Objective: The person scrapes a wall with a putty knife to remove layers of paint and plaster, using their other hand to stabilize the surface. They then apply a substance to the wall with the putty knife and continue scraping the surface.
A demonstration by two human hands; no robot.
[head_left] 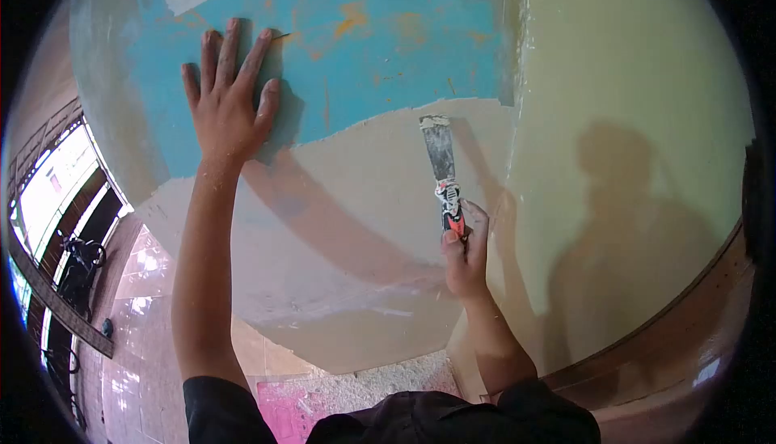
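Note:
My left hand (230, 112) lies flat with spread fingers on the blue painted part of the wall (364, 64). My right hand (467, 254) is closed round the black and red handle of a putty knife (440, 153). The knife points upward, its metal blade smeared with pale filler and its tip near the upper border of the bare grey-beige patch (364, 193). Below the blue paint this scraped patch spreads across the wall. Orange marks show through the blue in places.
A yellow-green wall (638, 80) meets the blue one at a corner on the right. White scrapings (380, 387) and a pink sheet (283, 408) lie on the floor below. Far left, a motorbike (79, 262) stands near a bright doorway (61, 177).

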